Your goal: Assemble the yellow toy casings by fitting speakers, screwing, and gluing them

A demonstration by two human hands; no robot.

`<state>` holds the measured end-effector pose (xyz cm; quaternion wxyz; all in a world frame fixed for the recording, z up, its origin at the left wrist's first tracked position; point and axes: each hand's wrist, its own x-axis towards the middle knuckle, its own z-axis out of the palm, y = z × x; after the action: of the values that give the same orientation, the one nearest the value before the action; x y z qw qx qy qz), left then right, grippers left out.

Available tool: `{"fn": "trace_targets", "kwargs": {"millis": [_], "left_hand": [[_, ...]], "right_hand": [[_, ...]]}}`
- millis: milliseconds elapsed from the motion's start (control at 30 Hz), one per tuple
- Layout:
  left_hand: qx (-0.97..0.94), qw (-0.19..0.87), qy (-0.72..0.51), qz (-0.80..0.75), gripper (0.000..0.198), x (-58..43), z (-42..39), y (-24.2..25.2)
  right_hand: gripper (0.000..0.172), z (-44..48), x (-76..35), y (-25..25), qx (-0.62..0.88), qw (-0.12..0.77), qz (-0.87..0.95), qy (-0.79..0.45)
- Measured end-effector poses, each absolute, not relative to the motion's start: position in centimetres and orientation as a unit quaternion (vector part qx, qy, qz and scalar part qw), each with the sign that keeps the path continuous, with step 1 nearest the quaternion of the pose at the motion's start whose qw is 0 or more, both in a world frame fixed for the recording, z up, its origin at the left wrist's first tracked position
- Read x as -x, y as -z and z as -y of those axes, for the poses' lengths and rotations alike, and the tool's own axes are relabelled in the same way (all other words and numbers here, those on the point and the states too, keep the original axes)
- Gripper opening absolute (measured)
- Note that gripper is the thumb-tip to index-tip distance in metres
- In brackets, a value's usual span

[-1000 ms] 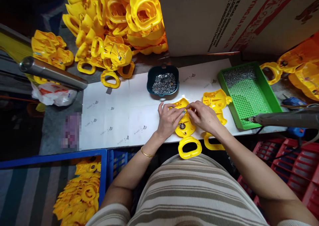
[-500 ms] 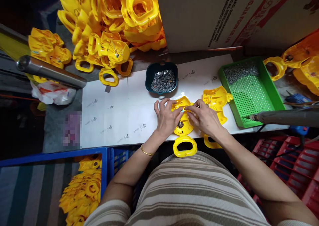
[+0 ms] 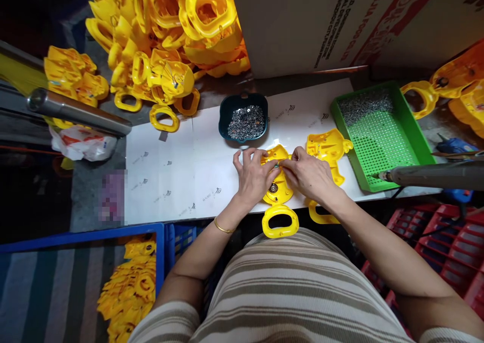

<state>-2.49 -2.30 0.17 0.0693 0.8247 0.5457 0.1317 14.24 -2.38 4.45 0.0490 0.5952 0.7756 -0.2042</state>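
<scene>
The yellow shell (image 3: 279, 196) lay hollow side up near the front edge of the white sheet (image 3: 162, 154) that covered the bench (image 3: 86, 196). Its long axis ran almost straight away from the person, the body end farther off and the loop handle (image 3: 280, 233) pointing back toward the striped shirt (image 3: 295, 287), out past the edge of the sheet. The handle's opening was itself longer from side to side.

The left hand (image 3: 251, 177) reached over the shell's left side, the right hand (image 3: 312, 176) over its right. Their fingertips came close together above the hollow, by a small greenish part (image 3: 277, 166). Each grip was drawn in, but whether either was closed on that part could not be told. A round dark piece (image 3: 273, 187) sat in the shell, nearer the handle.

Just beyond the right hand lay a second yellow shell (image 3: 327, 149), partly hidden by it. Farther off stood a dark bowl (image 3: 224, 118) of shiny metal bits (image 3: 246, 123); to the right, a green tray (image 3: 415, 126) lay aslant.
</scene>
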Motion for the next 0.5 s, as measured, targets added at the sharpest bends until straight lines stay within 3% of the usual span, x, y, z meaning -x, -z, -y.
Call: {"fn": "trace_targets", "kwargs": {"millis": [133, 233, 433, 500], "left_hand": [[-0.821, 0.085, -0.132, -0.549, 0.017, 2.6, 2.1, 0.0], [-0.821, 0.083, -0.135, -0.548, 0.018, 2.8, 2.0, 0.2], [-0.825, 0.087, -0.146, -0.538, 0.02, 3.2, 2.1, 0.5], [-0.826, 0.086, -0.153, -0.535, 0.02, 3.3, 2.0, 0.6]], "right_hand": [[0.035, 2.4, -14.4, -4.0, -0.599, 0.034, -0.773, 0.207], [0.032, 2.6, -14.5, -3.3, -0.598, -0.027, -0.773, 0.211], [0.024, 5.8, -17.0, -3.5, -0.531, -0.388, -0.742, 0.13], [0.03, 8.3, -19.2, -4.0, -0.531, -0.458, -0.71, 0.07]]}}
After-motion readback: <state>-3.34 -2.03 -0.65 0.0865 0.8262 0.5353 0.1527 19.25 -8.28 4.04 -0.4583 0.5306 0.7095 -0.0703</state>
